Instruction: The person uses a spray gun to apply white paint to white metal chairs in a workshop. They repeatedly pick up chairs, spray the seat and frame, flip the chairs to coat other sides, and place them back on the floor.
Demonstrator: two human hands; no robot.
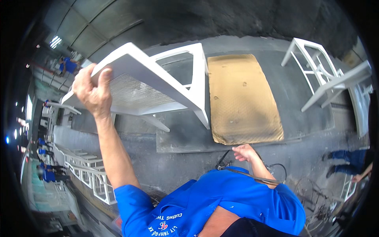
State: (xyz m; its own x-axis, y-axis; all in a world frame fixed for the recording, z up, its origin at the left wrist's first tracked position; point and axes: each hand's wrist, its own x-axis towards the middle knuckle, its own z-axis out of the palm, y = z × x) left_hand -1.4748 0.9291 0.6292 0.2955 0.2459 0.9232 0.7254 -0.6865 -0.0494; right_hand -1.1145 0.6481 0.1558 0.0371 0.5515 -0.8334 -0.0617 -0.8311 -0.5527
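Observation:
My left hand (94, 89) is closed round the edge of a white chair (162, 79) with a woven mesh panel (138, 93). The chair is tilted, its panel turned toward me and its legs pointing down and away. My right hand (244, 152) is low in front of my waist, with its fingers curled together. Close to its fingertips is a thin black object (223, 158), and I cannot make out whether the hand holds it. A dark hose (252, 176) passes across my right forearm.
A brown cardboard sheet (242, 98) lies on a dark grey board (181, 138) ahead. White chair frames (321, 71) stand at the right, and several more (89, 173) line up at the left. A person's legs (347, 156) are at the right; other people (49, 173) are far left.

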